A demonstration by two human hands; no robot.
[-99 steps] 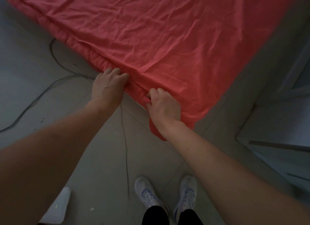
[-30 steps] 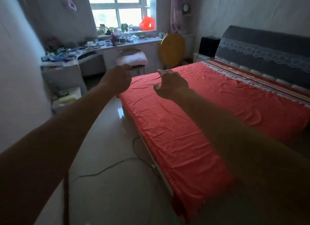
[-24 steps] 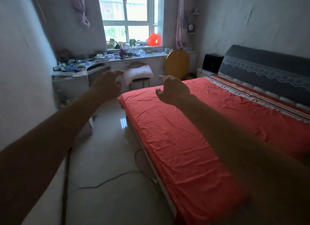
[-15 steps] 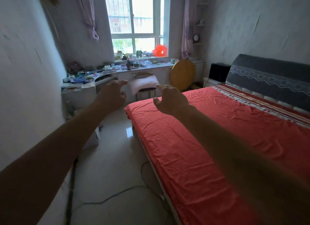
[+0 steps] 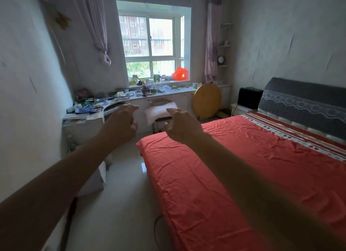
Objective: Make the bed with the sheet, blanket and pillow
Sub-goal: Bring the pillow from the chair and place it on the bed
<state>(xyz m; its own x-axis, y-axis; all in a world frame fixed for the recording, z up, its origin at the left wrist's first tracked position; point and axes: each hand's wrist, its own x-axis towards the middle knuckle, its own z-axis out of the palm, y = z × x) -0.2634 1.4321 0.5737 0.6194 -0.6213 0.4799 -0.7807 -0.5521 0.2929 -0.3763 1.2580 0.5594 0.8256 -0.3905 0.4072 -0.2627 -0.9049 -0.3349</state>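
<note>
Daylight from the window (image 5: pixel 153 45) at the far end falls on a narrow bedroom: a cluttered desk (image 5: pixel 84 128) along the left wall, a pale floor (image 5: pixel 119 204), and the bed (image 5: pixel 187 213) along the right under a grey headboard (image 5: pixel 303 101). The red sheet (image 5: pixel 234 166) already lies spread over the mattress, creased but flat, and reaches down its near side. No blanket or pillow lies on it.

Straight ahead, past the bed's far corner, a chair (image 5: pixel 155 126) stands in front of the desk cupboards with a pale bundle (image 5: pixel 159 110) on its seat. It looks like the pillow or a folded blanket, though I cannot tell which. Its long side runs left to right, square to the line of the arms. In the view it sits in the gap between the two hands, well apart from both, so a walk along the bed comes before any reach. Neither hand looks clearly nearer.

The left hand (image 5: pixel 121 125) hangs in the air over the floor, its fingers (image 5: pixel 131 107) half curled and spread, gripping nothing. The right hand (image 5: pixel 182 126) is raised level with it, above the sheet's far corner without touching it, fingers (image 5: pixel 173 111) likewise loose and empty.
</note>
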